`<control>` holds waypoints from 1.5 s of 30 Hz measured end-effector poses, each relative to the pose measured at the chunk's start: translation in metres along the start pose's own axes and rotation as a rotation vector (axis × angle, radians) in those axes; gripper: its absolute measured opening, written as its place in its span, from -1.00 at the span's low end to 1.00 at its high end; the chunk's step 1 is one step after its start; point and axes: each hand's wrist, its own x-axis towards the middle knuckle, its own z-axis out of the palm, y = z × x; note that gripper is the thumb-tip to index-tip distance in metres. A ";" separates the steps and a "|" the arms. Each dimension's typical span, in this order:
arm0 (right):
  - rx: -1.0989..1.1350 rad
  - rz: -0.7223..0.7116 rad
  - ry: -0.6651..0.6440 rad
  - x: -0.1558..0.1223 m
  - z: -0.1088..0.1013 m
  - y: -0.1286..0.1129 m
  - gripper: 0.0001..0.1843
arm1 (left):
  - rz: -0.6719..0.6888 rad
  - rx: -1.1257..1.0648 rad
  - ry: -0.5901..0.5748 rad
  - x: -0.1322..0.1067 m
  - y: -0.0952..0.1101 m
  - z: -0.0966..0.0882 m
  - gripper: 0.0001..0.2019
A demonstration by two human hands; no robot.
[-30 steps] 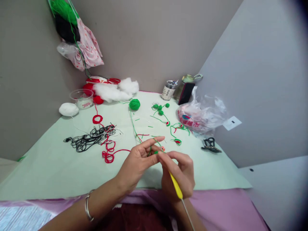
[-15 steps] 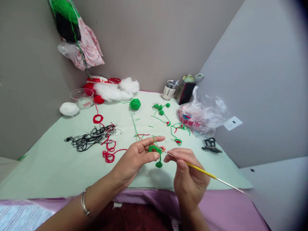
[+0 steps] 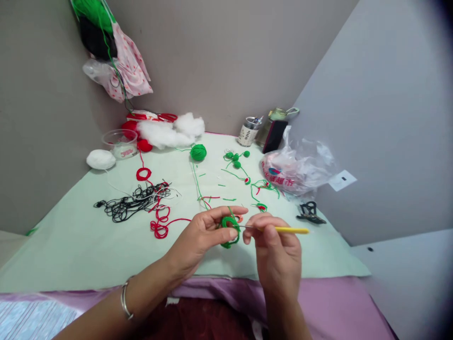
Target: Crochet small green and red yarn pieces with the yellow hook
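My left hand (image 3: 208,231) pinches a green crochet piece (image 3: 229,242) between thumb and fingers, its index finger stretched out with green yarn over it. The piece curls round into a ring shape. My right hand (image 3: 274,243) is closed on a crochet hook (image 3: 292,230) with a yellow handle. The hook's metal shaft points left and meets the green piece; its tip is hidden there. Just behind the fingertips lies a small orange item (image 3: 239,218), partly covered. From a green yarn ball (image 3: 198,152) farther back, a strand runs towards my left hand.
Tangled black yarn (image 3: 132,203) and red yarn (image 3: 161,229) lie left. White stuffing (image 3: 166,133) and a clear tub (image 3: 120,145) stand behind. Small green crocheted pieces (image 3: 236,160), a plastic bag (image 3: 297,167), a black clip (image 3: 310,213), a can (image 3: 248,132) and a phone (image 3: 275,137) are right.
The hook has swung from slanting down to the right to nearly level, my right hand turning with it. The green piece's dangling end now curls up into a ring.
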 end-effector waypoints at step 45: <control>-0.162 -0.156 0.091 -0.007 0.002 0.004 -0.82 | 0.019 -0.186 0.061 0.007 -0.004 0.000 -0.86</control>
